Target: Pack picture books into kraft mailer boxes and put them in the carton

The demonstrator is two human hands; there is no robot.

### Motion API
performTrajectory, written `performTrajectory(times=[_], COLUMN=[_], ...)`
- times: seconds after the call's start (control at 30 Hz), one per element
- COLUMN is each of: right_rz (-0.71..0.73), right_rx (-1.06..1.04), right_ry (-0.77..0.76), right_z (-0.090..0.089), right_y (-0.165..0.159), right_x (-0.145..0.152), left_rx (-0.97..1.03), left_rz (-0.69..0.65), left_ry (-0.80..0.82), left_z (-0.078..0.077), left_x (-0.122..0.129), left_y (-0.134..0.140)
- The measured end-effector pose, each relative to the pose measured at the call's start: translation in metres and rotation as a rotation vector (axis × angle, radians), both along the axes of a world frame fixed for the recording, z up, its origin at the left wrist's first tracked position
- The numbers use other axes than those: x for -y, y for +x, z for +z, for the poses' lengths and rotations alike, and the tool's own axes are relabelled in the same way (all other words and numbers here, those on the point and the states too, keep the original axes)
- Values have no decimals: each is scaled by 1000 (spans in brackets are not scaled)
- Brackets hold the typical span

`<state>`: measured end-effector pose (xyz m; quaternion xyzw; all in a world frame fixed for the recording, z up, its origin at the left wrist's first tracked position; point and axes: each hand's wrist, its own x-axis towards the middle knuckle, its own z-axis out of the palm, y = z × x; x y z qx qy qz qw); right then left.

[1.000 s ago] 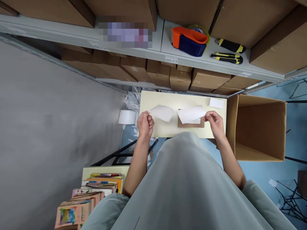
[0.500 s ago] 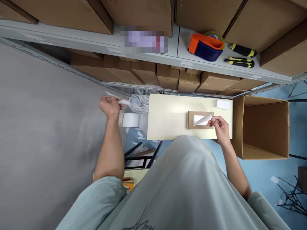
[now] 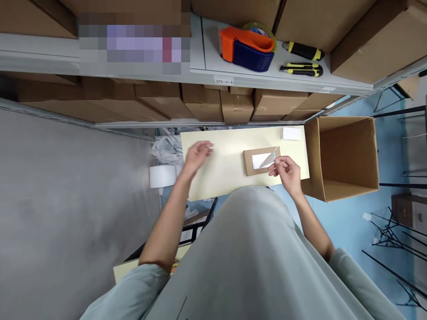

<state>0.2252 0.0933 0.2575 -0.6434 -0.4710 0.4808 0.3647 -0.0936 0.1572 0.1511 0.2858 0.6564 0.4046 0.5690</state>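
A small flat cardboard box (image 3: 247, 165) lies on the pale yellow table (image 3: 223, 178). On its top is a white label (image 3: 258, 161), whose right end is lifted and folded back. My right hand (image 3: 287, 174) pinches that raised end between thumb and fingers, at the box's right side. Over the left part of the table hovers my left hand (image 3: 199, 155), slightly blurred, fingers stretched toward the box and nothing seen in them. A stack of white labels (image 3: 291, 133) stands at the table's back right.
A big open carton (image 3: 348, 155) adjoins the table's right end. Crumpled white paper (image 3: 167, 149) and a white roll-shaped object (image 3: 162, 176) are off its left end. On the shelf above lie an orange and blue tape dispenser (image 3: 248, 49) and two utility knives, one being (image 3: 302, 69).
My left hand has come right, from beside the crumpled paper to over the table, and the white strip it held is gone. My right hand keeps pinching the label. The view has shifted.
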Motion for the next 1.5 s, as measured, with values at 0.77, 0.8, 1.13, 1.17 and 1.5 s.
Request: performTrajectory(times=[0.77, 0.8, 1.13, 1.17, 1.5], right_rz=[621, 614, 345, 311, 271], right_rx=[561, 541, 259, 198, -28], right_ry=[389, 378, -79, -121, -186], right_z=[-84, -86, -104, -105, -122], right_y=[129, 133, 153, 154, 146], right_x=[21, 21, 5, 2, -10], left_rx=[271, 262, 248, 262, 311], left_rz=[29, 31, 122, 124, 194], left_ry=[-141, -140, -154, -157, -236], left_z=[20, 19, 10, 11, -5], left_x=[34, 34, 52, 55, 85], left_y=[220, 226, 259, 260, 264])
